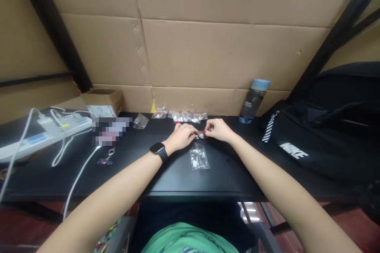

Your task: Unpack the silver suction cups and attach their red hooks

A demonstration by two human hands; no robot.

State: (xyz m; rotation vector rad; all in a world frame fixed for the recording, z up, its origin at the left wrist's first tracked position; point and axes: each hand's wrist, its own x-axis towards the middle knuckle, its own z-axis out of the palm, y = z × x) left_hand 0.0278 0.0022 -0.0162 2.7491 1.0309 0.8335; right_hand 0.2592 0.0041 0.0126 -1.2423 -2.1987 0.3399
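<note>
A small round silvery metal piece point(202, 135) with a bit of red lies on the black table between my hands. My left hand point(181, 136), with a dark watch on its wrist, has its fingers closed at the left edge of the piece. From the right, my right hand point(219, 130) pinches its other edge, where some red shows. The fingertips partly cover the piece. Just in front of it lies a clear plastic bag point(198, 157). A red thing point(177, 122), partly hidden, shows behind my left hand.
Several clear packets point(187, 116) lie along the cardboard wall, with another packet point(140, 121) further left. A water bottle point(253, 102) and a black bag point(297, 142) stand right. Left are a power strip point(44, 136), a cardboard box point(103, 101) and a white cable point(77, 178).
</note>
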